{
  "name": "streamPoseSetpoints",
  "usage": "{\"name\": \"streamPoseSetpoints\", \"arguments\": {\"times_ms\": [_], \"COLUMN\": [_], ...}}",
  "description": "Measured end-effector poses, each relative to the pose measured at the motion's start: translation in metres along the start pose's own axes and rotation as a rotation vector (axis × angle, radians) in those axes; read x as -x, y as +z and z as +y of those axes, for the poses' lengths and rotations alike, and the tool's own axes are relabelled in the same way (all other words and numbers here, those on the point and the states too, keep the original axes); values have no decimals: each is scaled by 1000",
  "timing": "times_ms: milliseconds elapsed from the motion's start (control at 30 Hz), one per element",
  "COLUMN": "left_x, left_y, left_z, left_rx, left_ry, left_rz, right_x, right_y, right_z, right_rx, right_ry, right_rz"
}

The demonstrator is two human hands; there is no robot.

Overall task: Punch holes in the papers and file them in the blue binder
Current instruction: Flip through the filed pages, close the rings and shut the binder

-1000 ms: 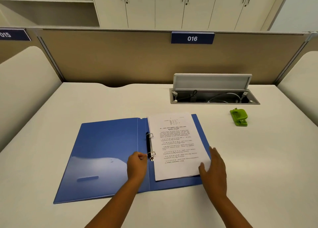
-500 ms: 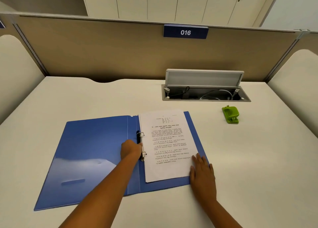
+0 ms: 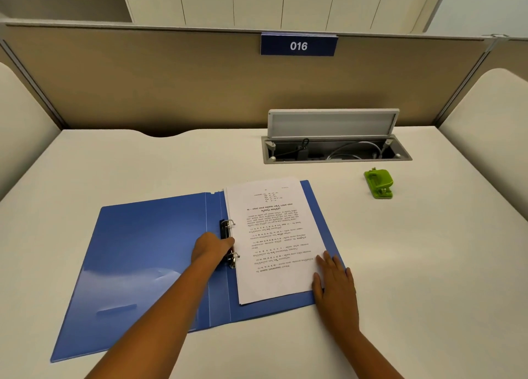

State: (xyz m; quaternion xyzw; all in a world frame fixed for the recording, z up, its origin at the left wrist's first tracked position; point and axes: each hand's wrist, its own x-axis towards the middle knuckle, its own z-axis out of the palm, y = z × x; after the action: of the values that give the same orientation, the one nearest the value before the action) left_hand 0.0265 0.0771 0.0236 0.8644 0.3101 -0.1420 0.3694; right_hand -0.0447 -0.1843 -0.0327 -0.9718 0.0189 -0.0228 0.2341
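Note:
The blue binder [image 3: 143, 258] lies open on the white desk. A stack of printed papers [image 3: 274, 238] sits on its right half, threaded on the two metal rings [image 3: 232, 240] at the spine. My left hand [image 3: 210, 248] has its fingers curled on the ring mechanism between the two rings. My right hand [image 3: 334, 284] lies flat with straight fingers on the lower right corner of the papers and the binder's edge. The green hole punch [image 3: 379, 183] stands apart on the desk to the right.
An open cable tray [image 3: 337, 151] with its lid raised is set into the desk behind the binder. A beige partition [image 3: 200, 87] with a "016" sign closes the back. Padded side panels flank the desk on both sides.
My left hand moved up the spine from the lower ring to between the two rings. My right hand shifted slightly left onto the papers' corner. The camera view dropped and moved closer.

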Motion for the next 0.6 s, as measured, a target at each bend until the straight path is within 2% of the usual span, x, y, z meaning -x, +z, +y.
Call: {"name": "streamPoseSetpoints", "arguments": {"times_ms": [133, 367, 600], "left_x": [3, 13, 21], "left_y": [2, 3, 11], "left_z": [-5, -4, 5], "left_rx": [-18, 123, 151], "left_ry": [61, 122, 244], "left_rz": [63, 116, 176], "right_x": [0, 0, 0], "right_y": [0, 0, 1], "right_z": [0, -1, -1], "right_rx": [-5, -17, -14], "right_ry": [-3, 5, -5], "right_rz": [8, 4, 16]}}
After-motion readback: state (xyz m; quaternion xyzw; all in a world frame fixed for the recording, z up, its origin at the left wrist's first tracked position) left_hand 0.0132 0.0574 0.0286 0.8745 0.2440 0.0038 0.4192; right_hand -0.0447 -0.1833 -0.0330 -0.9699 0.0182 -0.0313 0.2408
